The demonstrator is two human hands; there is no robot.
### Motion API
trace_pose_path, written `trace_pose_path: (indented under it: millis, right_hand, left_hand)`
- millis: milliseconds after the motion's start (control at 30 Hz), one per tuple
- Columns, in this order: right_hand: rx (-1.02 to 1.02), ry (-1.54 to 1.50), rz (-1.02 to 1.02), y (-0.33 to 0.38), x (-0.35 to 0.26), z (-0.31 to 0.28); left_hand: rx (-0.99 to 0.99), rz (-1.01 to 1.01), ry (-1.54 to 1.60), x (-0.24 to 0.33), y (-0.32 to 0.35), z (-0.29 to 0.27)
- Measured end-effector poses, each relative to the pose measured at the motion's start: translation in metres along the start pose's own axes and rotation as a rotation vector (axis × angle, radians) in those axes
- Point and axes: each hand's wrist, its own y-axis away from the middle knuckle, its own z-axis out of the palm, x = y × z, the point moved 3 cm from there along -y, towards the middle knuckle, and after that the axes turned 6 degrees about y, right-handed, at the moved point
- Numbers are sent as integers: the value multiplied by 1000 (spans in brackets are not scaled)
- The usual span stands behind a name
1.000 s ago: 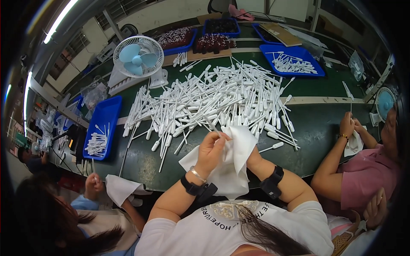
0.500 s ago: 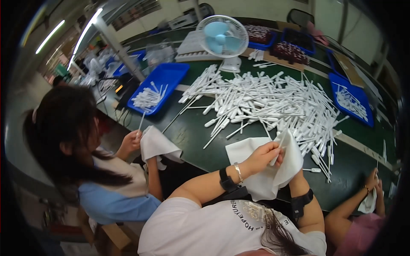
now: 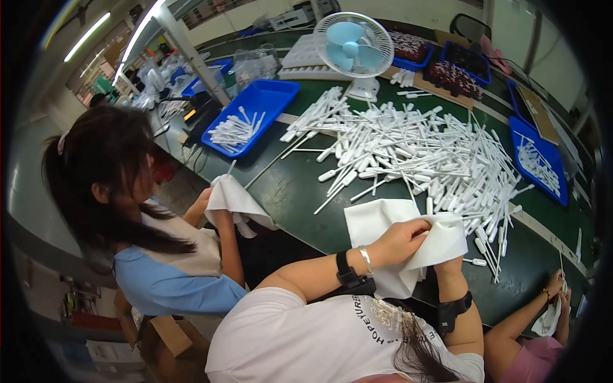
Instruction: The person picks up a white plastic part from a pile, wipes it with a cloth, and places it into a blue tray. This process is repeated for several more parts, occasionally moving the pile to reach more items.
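My left hand (image 3: 403,239) is closed, its fingertips pressed together at a fold of a white cloth (image 3: 444,242). Whether a stick is also in those fingers is hidden. My right hand (image 3: 451,263) is under the same cloth, which drapes over it; its fingers are out of sight. Another white cloth sheet (image 3: 370,220) spreads flat-edged behind and below my left hand. Just beyond my hands lies a big loose pile of white plastic droppers (image 3: 415,147), thin stems with thicker bulb ends.
A blue tray (image 3: 271,105) with droppers stands at the left; another blue tray (image 3: 555,182) is at the right. A white fan (image 3: 354,48) stands behind the pile. One co-worker (image 3: 159,255) sits left with a cloth; another person's hands (image 3: 557,297) are at far right.
My hands have come lower and the cloth now folds over the right hand. The white stick seen in my left fingers before is no longer visible. The left co-worker's hands moved together at the cloth.
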Motion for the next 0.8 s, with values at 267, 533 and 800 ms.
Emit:
trace_pose_path:
  millis: [267,533,800]
  right_hand:
    - [-129,614,-370,-17,8,14]
    - [51,389,-275,-15,-35,-8]
    - [53,802,-286,-29,-38,-5]
  left_hand:
    - [-6,-120,61,-6,-6,-7]
    - [-289,-495,-2,32,3,-31]
    - [-467,-411,-441,122,-16,-83]
